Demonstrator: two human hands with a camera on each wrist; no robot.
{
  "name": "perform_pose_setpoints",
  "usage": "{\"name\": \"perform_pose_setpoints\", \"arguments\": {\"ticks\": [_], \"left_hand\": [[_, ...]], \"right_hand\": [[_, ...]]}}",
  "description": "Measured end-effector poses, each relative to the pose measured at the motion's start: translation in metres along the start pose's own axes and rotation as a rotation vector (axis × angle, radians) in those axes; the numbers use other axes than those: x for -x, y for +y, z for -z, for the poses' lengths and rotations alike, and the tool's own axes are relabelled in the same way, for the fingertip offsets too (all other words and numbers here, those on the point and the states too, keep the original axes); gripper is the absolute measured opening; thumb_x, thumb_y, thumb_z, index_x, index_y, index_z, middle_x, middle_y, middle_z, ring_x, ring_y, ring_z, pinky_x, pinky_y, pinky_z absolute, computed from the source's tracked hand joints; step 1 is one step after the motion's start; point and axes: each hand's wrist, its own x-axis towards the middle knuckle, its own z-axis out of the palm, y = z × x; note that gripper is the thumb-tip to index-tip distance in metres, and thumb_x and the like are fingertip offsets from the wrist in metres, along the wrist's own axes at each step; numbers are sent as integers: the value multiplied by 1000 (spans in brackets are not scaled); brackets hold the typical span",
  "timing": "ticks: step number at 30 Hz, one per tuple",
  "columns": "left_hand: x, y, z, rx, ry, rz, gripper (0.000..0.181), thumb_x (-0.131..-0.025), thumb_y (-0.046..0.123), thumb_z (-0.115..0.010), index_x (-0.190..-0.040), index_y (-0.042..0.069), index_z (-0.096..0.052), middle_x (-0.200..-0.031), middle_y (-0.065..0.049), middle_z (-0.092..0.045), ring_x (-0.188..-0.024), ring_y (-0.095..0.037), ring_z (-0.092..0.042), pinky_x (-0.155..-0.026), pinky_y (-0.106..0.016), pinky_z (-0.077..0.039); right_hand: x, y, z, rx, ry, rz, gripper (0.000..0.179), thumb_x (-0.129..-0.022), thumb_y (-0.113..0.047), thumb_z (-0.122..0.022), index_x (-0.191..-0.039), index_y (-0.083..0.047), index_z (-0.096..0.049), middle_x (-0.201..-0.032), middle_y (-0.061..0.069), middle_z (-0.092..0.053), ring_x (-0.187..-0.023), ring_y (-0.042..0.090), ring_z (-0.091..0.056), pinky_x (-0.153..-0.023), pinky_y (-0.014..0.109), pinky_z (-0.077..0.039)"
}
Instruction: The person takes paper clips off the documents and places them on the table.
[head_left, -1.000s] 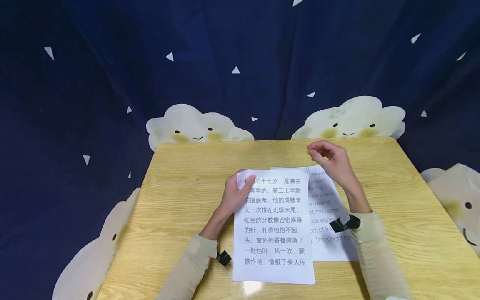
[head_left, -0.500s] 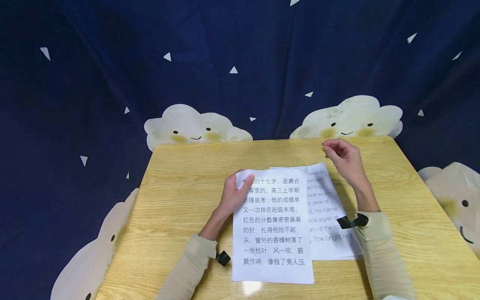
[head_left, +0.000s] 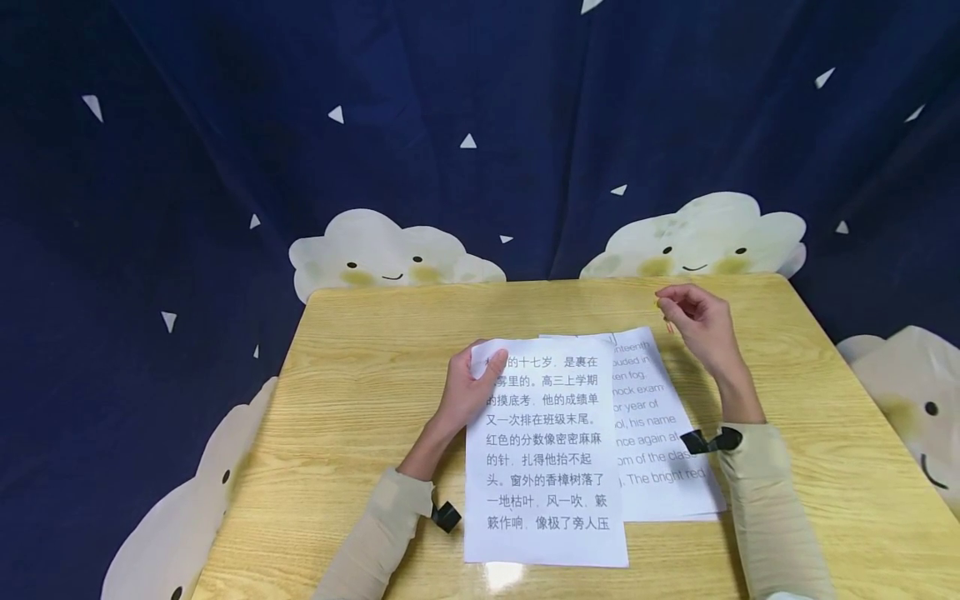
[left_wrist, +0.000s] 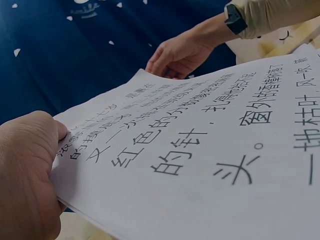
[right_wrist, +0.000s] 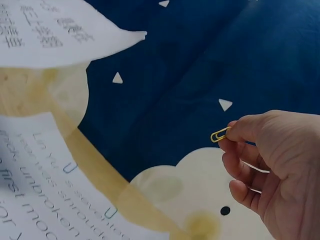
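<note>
My left hand (head_left: 471,387) grips the upper left corner of a small stack of white sheets (head_left: 546,467) printed in Chinese, thumb on top. In the left wrist view the sheets (left_wrist: 210,175) slant up from that hand, their edges slightly apart. My right hand (head_left: 697,321) is beyond the upper right of the sheets. Between thumb and forefinger it pinches a yellow paper clip (right_wrist: 220,134), its looped end sticking out. English-printed sheets (head_left: 663,433) lie on the table, partly covered by the held stack. Two greenish paper clips sit on their top edge, one (right_wrist: 70,167) left of the other (right_wrist: 110,213).
The wooden table (head_left: 360,358) extends to both sides of the papers. A small orange-pink thing (head_left: 670,327) shows just below my right fingertips. Behind the table hangs a dark blue curtain (head_left: 420,125) with white triangles and smiling clouds.
My right hand has moved right with the yellow paper clip, away from the held sheets. The left hand and its stack have stayed nearly still.
</note>
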Motion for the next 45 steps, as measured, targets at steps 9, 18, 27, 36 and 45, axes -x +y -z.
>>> {"name": "perform_pose_setpoints", "arguments": {"ticks": [9,18,27,36,45], "left_hand": [[0,-1,1,12,-8,-13,18,-98,11,-58,-107,-3,-65,-81,-20,-68,-61,-30,-67,-55,-34,-58],[0,-3,0,-23,7,-10,17,-97,11,-60,-106,-2,-65,-81,-19,-68,-62,-25,-67,-56,-31,-57],[-2,-2,2,-21,2,-12,18,-97,10,-60,-105,-5,-65,-80,-21,-67,-62,-33,-65,-56,-32,-57],[-1,-2,3,-10,2,-6,18,-97,9,-59,-106,-5,-65,-81,-24,-66,-60,-33,-64,-54,-31,-56],[-2,-5,3,-5,4,-7,17,-98,8,-59,-106,-6,-64,-80,-24,-66,-59,-33,-64,-52,-32,-56]], "right_hand": [[3,22,3,5,-1,-75,17,-96,-6,-61,-107,6,-65,-86,9,-63,-66,12,-55,-50,17,-42],[5,33,4,1,9,-78,21,-96,-8,-61,-107,9,-64,-85,7,-63,-66,10,-56,-53,18,-46],[3,39,3,-1,14,-95,22,-96,-7,-61,-109,10,-64,-89,16,-64,-68,8,-56,-56,18,-46],[0,43,6,40,18,-105,20,-97,-11,-60,-108,4,-66,-95,23,-62,-69,21,-52,-50,19,-38],[-3,61,10,93,35,-128,23,-96,-11,-61,-110,7,-66,-97,23,-63,-65,10,-52,-49,17,-38]]}}
